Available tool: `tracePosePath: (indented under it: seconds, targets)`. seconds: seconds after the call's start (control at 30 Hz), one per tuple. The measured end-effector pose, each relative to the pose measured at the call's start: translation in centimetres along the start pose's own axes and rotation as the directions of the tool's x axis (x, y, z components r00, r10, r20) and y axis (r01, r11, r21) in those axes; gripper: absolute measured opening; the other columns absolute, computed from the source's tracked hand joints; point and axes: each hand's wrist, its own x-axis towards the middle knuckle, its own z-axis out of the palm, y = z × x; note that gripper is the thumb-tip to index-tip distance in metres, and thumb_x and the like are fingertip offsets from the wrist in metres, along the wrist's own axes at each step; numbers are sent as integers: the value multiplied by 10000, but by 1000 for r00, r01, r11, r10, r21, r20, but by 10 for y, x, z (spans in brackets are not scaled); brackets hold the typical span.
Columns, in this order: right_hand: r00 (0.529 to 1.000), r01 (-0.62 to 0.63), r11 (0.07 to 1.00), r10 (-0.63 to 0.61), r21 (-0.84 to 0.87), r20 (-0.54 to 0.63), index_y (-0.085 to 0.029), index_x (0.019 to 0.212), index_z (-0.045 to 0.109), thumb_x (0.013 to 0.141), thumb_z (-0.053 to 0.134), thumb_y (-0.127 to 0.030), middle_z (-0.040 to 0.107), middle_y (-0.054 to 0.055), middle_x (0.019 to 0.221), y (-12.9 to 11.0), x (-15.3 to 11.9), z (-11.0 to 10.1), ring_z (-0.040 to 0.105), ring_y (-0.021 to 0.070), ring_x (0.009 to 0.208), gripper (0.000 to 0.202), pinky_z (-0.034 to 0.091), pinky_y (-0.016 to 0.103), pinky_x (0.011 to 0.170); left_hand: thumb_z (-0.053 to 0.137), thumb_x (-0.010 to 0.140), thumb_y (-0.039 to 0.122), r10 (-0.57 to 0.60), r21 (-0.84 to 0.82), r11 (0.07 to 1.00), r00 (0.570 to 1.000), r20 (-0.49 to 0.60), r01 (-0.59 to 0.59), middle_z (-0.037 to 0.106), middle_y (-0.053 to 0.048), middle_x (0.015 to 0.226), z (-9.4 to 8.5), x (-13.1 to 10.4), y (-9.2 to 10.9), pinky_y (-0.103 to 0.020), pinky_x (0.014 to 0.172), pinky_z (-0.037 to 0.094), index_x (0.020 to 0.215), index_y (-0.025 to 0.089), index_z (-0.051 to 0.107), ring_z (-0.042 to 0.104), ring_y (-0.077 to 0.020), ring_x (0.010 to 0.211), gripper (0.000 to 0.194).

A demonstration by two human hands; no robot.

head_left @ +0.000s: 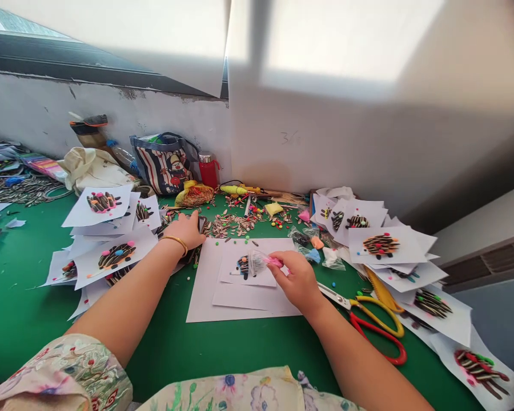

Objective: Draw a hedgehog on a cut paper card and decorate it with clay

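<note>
White paper sheets lie stacked at the middle of the green table, the top one bearing a small dark figure with coloured dots. Over that sheet my right hand is closed on a clear plastic bag with something pink in it. The bag partly covers the figure. My left hand, with a gold bangle at the wrist, reaches past the sheets' upper left corner. It rests on or over a dark flat object, fingers partly spread; whether it grips the object is unclear.
Cards with seed figures are piled left and right. Scissors with red and yellow handles lie beside my right forearm. Seeds, small bags of coloured clay, a striped bag and a red bottle stand or lie behind.
</note>
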Motion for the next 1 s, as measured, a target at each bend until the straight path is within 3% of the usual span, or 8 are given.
tracePosePath:
  seconds: [0.43,0.63,0.83,0.9,1.0]
  targets:
    - [998,61,998,-61,-16,-21,-210,1013,668,952,588,-323,744,54,927,2,-1,2,669,217,850,151,453,355,794,586,766,512,-17,-10,1000,1000,-10,17,399,-280,1459,7,9,-2,-455,925,487,1567,161,155,570,-416,1215,975]
    - [998,60,998,-60,-17,-13,-208,1023,668,956,581,-336,748,55,933,2,-2,2,669,217,857,169,458,359,789,688,682,558,132,47,990,991,20,-133,419,-237,1499,-14,13,-28,-425,1023,424,1564,167,193,516,-375,1294,1084]
    - [998,59,998,-59,-23,0,-203,1023,668,962,567,-342,748,63,936,1,-2,2,670,222,862,182,464,367,795,793,562,545,222,136,966,975,10,-221,459,-170,1502,-20,9,-50,-576,1101,276,1508,277,367,394,-420,1373,1071]
    - [999,54,998,-54,-20,7,-204,1020,668,961,566,-344,747,64,932,1,-2,2,671,224,863,183,464,367,799,787,578,542,234,149,962,972,-23,-228,461,-158,1503,-18,9,-51,-569,1096,276,1501,285,378,386,-414,1376,1041]
    - [999,47,999,-47,-18,16,-207,1013,668,962,563,-345,744,60,915,1,-1,2,665,220,846,180,462,361,788,690,726,486,221,161,966,967,-124,-200,497,-172,1464,-18,11,-52,-550,1071,292,1510,260,353,416,-397,1349,883]
